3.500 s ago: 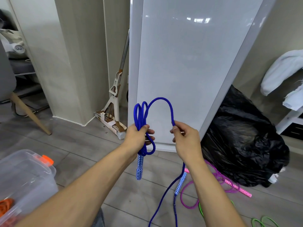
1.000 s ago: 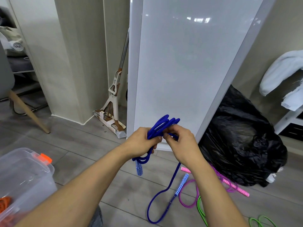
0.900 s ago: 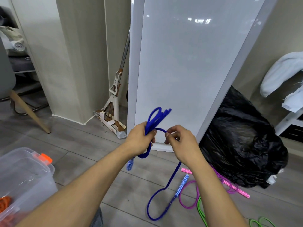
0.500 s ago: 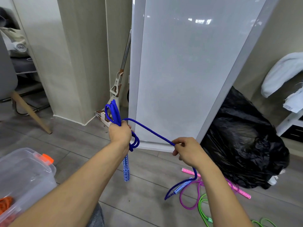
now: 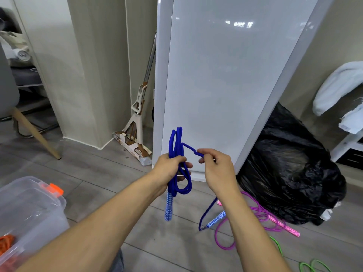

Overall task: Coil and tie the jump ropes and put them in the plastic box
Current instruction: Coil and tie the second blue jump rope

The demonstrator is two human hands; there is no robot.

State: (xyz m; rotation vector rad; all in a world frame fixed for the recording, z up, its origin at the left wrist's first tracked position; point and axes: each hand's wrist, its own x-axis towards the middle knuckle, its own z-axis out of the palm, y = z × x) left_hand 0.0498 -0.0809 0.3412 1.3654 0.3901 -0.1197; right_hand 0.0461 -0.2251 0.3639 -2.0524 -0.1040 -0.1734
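Observation:
My left hand [image 5: 171,167] grips a coiled blue jump rope [image 5: 177,143], loops standing up above the fist and hanging below it. One patterned blue handle [image 5: 168,209] dangles under that hand. My right hand [image 5: 217,167] pinches the rope's free strand just right of the coil. The strand drops behind my right wrist to the second blue handle [image 5: 216,218] near the floor. A clear plastic box [image 5: 25,211] with an orange latch sits at lower left, with an orange rope [image 5: 5,240] inside. On the floor lie a pink rope [image 5: 261,214] and a green rope [image 5: 312,267].
A tall white panel [image 5: 220,79] leans against the wall ahead. A black rubbish bag [image 5: 290,173] sits at the right beside white furniture with cloths. A mop [image 5: 137,122] stands in the corner. A chair leg [image 5: 33,132] is at the left.
My hands have come back together: the left moved right with the coil, the right moved up and left, so the taut strand between them is now short. The free handle rose nearer.

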